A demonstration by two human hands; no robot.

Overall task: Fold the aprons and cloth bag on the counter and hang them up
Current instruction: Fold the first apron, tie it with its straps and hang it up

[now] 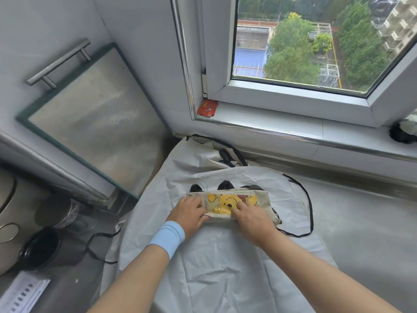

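A cream cloth bag (pixel 261 203) with a yellow bear print lies folded into a narrow strip on top of white aprons (pixel 225 267) with black ties, spread over the counter. My left hand (pixel 189 213), with a light blue wristband, grips the strip's left end. My right hand (pixel 250 219) presses flat on its middle and right part. Black handles (pixel 225 185) of the bag stick out behind the strip. A second apron layer reaches back toward the window wall.
A glass cabinet door (pixel 94 118) with a metal bar handle (pixel 58 63) stands at left. A window sill (pixel 293 129) with a red packet (pixel 207 107) runs behind. A dark jar (pixel 40 247), a metal cup (pixel 61 213) and papers (pixel 20 294) sit at the left.
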